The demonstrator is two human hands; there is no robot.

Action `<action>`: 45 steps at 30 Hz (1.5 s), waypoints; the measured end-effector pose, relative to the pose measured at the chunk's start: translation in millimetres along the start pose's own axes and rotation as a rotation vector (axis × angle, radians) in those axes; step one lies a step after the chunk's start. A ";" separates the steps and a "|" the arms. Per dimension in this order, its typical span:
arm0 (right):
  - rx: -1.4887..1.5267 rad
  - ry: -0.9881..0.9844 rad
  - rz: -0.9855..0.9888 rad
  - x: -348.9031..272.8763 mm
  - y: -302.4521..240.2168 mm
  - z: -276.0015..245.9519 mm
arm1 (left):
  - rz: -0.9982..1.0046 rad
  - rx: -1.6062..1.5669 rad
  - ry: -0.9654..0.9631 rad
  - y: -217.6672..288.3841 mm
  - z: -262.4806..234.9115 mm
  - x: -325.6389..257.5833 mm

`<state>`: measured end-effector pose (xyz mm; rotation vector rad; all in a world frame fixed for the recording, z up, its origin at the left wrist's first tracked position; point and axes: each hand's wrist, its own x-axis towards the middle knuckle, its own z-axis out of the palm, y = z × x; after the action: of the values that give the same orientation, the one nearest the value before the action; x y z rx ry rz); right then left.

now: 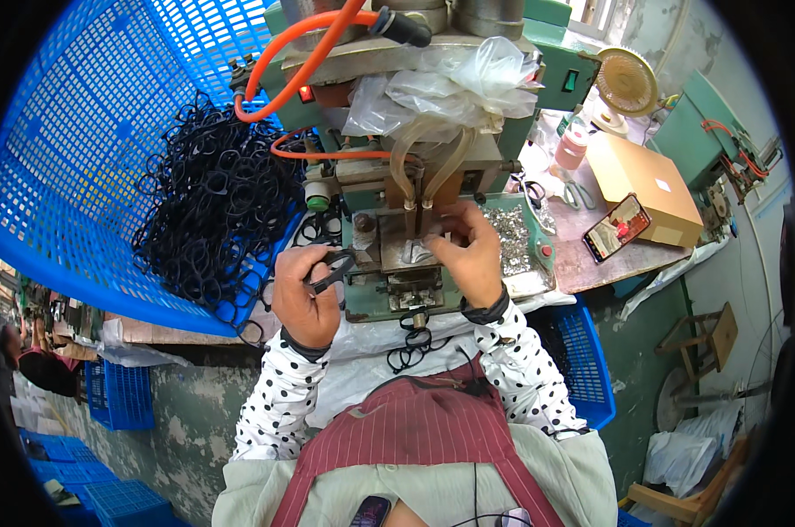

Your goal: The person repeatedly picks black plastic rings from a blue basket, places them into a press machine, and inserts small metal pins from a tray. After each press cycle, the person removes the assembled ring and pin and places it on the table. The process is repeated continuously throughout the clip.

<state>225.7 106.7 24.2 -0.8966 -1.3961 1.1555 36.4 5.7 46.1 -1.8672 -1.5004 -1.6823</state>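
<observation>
My left hand [305, 294] is closed on a thin black loop-shaped band [334, 272], just left of a green bench press [362, 299]. At the press's work point, my right hand [468, 255] is closed, with thumb and fingertips together beside the upright metal tooling [418, 215]. Whatever sits between those fingertips is too small to make out. A large heap of similar black bands [209, 193] fills the tilted blue basket at the left. Several more loops [411, 347] lie on white plastic sheeting below the press. Small shiny metal pieces [510, 233] cover a tray right of my right hand.
The big blue basket [72, 285] leans against the press's left side. Orange air hoses [270, 110] and bunched clear plastic [468, 83] hang above. Scissors [579, 195], a lit phone [617, 228] and a cardboard box [635, 176] stand at the right. Another blue basket [598, 378] sits low right.
</observation>
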 end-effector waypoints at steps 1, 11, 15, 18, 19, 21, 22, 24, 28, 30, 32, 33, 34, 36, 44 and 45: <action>-0.001 0.036 -0.033 -0.3 5.3 -2.5 | 0.037 -0.051 0.004 5.0 0.4 4.4; -1.193 0.238 -0.244 -0.4 108.8 -89.9 | -0.364 -0.292 0.069 2.6 11.4 37.9; -0.960 0.406 -0.358 -3.1 95.5 -94.0 | -0.331 -0.224 0.033 4.6 14.2 38.4; -0.861 0.447 -0.262 -5.4 95.7 -98.2 | -0.324 -0.245 0.000 2.6 14.1 38.0; -0.856 0.444 -0.241 -5.6 95.4 -98.3 | -0.325 -0.243 0.002 3.2 14.4 38.6; -0.846 0.435 -0.197 -6.0 95.2 -97.7 | -0.328 -0.237 0.007 3.8 14.1 39.5; -0.832 0.432 -0.220 -5.5 97.5 -98.3 | -0.327 -0.233 0.004 4.0 14.3 39.4; -0.804 0.427 -0.265 -4.2 104.4 -99.6 | -0.326 -0.227 -0.003 3.5 14.4 38.9; -0.870 0.384 -0.299 -3.2 105.5 -100.5 | -0.326 -0.229 -0.005 0.7 13.1 37.2; -0.895 0.377 -0.365 -1.4 107.1 -100.1 | -0.326 -0.231 -0.015 0.9 12.6 38.0; -0.869 0.346 -0.452 -0.7 101.7 -95.5 | -0.318 -0.231 -0.013 2.1 13.0 38.8; -0.856 0.330 -0.495 -0.4 99.9 -93.5 | -0.315 -0.230 -0.013 2.6 13.5 39.4; -0.847 0.289 -0.537 1.0 99.6 -92.9 | -0.311 -0.228 -0.009 3.4 13.8 39.6; -0.796 0.319 -0.578 6.2 96.6 -88.4 | -0.303 -0.222 0.000 4.7 14.1 39.6; -0.319 0.306 -0.235 8.3 48.1 -54.2 | -0.302 -0.240 0.024 13.2 20.4 41.5; -0.243 0.269 -0.167 4.2 41.7 -48.0 | -0.300 -0.263 0.026 12.3 19.9 41.4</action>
<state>269.2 129.1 -16.6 -1.0422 -1.3766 0.7203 51.0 36.0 79.6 -1.8008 -1.6885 -2.1209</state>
